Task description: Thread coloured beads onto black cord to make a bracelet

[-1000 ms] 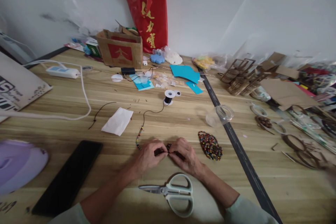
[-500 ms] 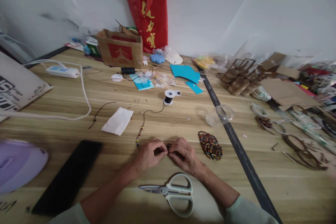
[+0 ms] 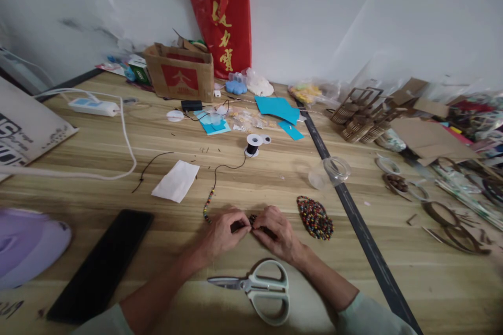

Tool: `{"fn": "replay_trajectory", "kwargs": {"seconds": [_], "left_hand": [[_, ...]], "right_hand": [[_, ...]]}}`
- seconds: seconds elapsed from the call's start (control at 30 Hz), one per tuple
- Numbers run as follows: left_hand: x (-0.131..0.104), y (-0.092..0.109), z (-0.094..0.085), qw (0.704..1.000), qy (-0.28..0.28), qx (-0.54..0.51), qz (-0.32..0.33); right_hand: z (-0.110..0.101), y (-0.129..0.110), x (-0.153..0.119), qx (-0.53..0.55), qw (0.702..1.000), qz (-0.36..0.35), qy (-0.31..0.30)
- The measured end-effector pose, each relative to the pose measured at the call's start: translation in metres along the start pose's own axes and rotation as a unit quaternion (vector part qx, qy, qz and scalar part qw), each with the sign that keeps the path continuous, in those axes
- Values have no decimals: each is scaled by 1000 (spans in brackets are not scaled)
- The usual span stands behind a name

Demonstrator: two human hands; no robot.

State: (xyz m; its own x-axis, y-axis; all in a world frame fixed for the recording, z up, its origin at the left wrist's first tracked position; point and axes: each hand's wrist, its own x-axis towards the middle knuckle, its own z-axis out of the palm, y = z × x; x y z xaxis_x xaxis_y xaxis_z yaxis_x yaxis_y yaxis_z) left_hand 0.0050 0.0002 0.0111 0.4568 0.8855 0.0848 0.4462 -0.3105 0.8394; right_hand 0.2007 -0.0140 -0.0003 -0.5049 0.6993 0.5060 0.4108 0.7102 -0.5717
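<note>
My left hand [image 3: 228, 230] and my right hand [image 3: 275, 230] meet near the table's middle, fingertips pinched. Between them a dark cluster of small beads [image 3: 252, 218] shows; the fingers hide the rest. A bead string [image 3: 207, 204] in several colours comes out beyond my left hand and joins a black cord [image 3: 226, 166]. That cord runs back to a white spool of black cord [image 3: 253, 145]. To the right of my right hand lies a coiled heap of beaded strands [image 3: 314, 218]. Pale-handled scissors [image 3: 255, 288] rest just below both hands, blades pointing left.
A black phone-like slab [image 3: 102, 264] and a white paper packet [image 3: 176, 181] lie to the left. A clear plastic container [image 3: 329, 172] stands right of the spool. Blue paper pieces [image 3: 277, 110], a cardboard box [image 3: 181, 76] and a red bag [image 3: 226, 21] are at the back.
</note>
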Motion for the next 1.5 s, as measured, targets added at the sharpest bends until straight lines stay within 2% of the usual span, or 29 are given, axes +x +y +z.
{"fn": "replay_trajectory", "kwargs": {"seconds": [1.03, 1.5], "left_hand": [[0, -2, 1, 998, 10, -5, 59], [0, -4, 2, 998, 12, -1, 58]], "right_hand": [[1, 1, -1, 10, 1000, 7, 8], [0, 1, -2, 7, 1000, 4, 4]]}}
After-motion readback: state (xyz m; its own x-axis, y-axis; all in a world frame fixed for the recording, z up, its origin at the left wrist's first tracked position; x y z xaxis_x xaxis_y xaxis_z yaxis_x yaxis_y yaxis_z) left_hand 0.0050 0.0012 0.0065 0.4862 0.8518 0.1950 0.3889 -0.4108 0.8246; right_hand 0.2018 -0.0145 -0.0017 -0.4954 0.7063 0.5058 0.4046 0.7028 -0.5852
